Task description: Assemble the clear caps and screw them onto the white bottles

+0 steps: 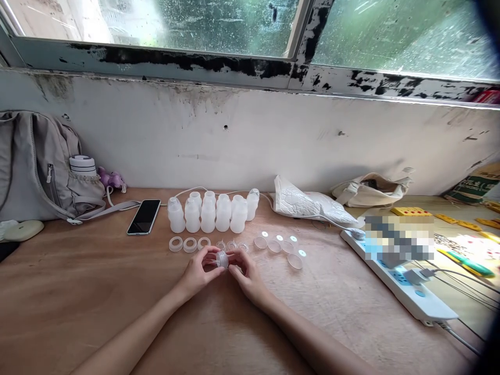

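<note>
Between the thumb and fingers of my left hand (pixel 200 270) is a ribbed translucent screw ring (pixel 222 259), tilted on its side. My right hand (pixel 247 275) is close against it, fingers curled, with a small pale piece partly hidden under them. Just beyond my hands is a row of small parts: plain white rings (pixel 190 245) at left, clear pronged pieces (pixel 231 245) in the middle, and clear round discs (pixel 274 247) at right with small white dots beside them. Behind these parts stand several frosted white bottles (pixel 208 216), two with clear domed tops.
A phone (pixel 144 217) lies left of the bottles, near a grey backpack (pixel 35 166). Silvery packaging (pixel 304 203) and a beige pouch (pixel 371 191) rest by the wall. A white power strip (pixel 402 281) with cables runs along the right side.
</note>
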`<action>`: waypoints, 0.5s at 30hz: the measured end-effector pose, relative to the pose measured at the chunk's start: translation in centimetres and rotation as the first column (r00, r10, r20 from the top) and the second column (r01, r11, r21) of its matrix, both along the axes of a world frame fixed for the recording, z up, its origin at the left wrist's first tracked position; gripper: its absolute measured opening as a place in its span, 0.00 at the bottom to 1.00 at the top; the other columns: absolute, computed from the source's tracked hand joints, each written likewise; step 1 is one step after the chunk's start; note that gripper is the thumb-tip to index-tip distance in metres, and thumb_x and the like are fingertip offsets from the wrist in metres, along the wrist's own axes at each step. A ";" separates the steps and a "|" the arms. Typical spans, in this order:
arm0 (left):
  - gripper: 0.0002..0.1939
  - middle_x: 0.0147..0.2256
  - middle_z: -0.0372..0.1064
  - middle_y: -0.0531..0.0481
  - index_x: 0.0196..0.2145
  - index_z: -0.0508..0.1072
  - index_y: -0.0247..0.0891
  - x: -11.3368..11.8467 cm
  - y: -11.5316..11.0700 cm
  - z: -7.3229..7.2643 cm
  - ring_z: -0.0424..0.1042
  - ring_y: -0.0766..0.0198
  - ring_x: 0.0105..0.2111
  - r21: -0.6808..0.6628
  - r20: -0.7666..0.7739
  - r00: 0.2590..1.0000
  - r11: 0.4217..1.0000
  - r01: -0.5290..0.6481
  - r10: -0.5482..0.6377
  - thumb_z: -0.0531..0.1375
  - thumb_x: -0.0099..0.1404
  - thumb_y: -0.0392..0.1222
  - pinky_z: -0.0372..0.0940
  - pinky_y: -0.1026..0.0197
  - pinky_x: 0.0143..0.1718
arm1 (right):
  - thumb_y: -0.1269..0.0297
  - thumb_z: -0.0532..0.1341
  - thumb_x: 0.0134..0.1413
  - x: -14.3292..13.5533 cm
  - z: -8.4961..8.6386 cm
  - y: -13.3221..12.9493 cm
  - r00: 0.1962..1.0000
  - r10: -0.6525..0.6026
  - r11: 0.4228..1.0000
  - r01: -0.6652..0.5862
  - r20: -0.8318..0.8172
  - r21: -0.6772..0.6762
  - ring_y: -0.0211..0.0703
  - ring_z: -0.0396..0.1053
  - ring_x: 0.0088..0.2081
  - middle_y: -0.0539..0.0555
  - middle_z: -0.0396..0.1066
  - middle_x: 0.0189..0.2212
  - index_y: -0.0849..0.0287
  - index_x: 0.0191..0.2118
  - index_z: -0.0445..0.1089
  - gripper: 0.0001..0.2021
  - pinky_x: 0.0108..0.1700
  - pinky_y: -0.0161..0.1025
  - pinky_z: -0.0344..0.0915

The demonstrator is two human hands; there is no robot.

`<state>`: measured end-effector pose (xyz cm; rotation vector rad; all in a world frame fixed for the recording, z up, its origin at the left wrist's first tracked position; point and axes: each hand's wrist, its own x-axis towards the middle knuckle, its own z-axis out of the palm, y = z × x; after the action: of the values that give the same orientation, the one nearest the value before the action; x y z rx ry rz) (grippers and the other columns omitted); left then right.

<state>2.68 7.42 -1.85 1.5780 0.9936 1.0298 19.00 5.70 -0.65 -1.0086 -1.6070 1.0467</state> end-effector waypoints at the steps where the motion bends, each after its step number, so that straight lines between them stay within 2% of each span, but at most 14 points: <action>1: 0.18 0.39 0.67 0.47 0.40 0.63 0.37 0.0 0.0 0.0 0.68 0.63 0.39 0.000 -0.002 1.000 1.000 0.001 -0.001 0.61 0.51 0.35 0.66 0.58 0.42 | 0.71 0.54 0.49 0.0 0.0 0.0 1.000 0.008 1.000 -0.008 -0.010 -0.015 0.41 0.68 0.36 0.51 0.69 0.32 0.55 0.39 0.62 0.10 0.38 0.39 0.65; 5: 0.19 0.41 0.66 0.47 0.41 0.64 0.37 0.0 -0.1 0.0 0.68 0.63 0.40 0.009 -0.014 1.000 1.000 -0.005 0.005 0.61 0.51 0.34 0.66 0.58 0.42 | 0.69 0.52 0.51 -0.1 -0.1 0.0 1.000 -0.009 0.999 0.009 -0.012 -0.035 0.41 0.68 0.34 0.50 0.69 0.29 0.54 0.38 0.62 0.07 0.36 0.39 0.64; 10: 0.18 0.42 0.66 0.46 0.42 0.65 0.37 -0.1 -0.3 0.1 0.68 0.62 0.41 0.011 -0.008 0.999 0.999 0.049 -0.049 0.61 0.52 0.36 0.65 0.57 0.43 | 0.66 0.56 0.50 -0.3 -0.3 0.2 0.998 -0.004 0.998 0.001 -0.065 -0.055 0.41 0.68 0.33 0.51 0.68 0.30 0.54 0.38 0.62 0.07 0.36 0.39 0.65; 15: 0.18 0.43 0.67 0.45 0.43 0.65 0.38 -0.2 -0.5 0.6 0.67 0.60 0.43 0.050 -0.003 0.996 0.995 0.088 -0.088 0.60 0.54 0.37 0.62 0.55 0.47 | 0.64 0.58 0.49 -0.2 -0.7 0.3 0.992 -0.104 0.994 0.100 -0.075 -0.048 0.38 0.64 0.28 0.50 0.63 0.27 0.55 0.37 0.62 0.07 0.30 0.36 0.64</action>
<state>2.46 6.92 -1.24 1.6490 0.8968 0.9996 18.84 6.05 -1.34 -1.0562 -1.4606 1.0431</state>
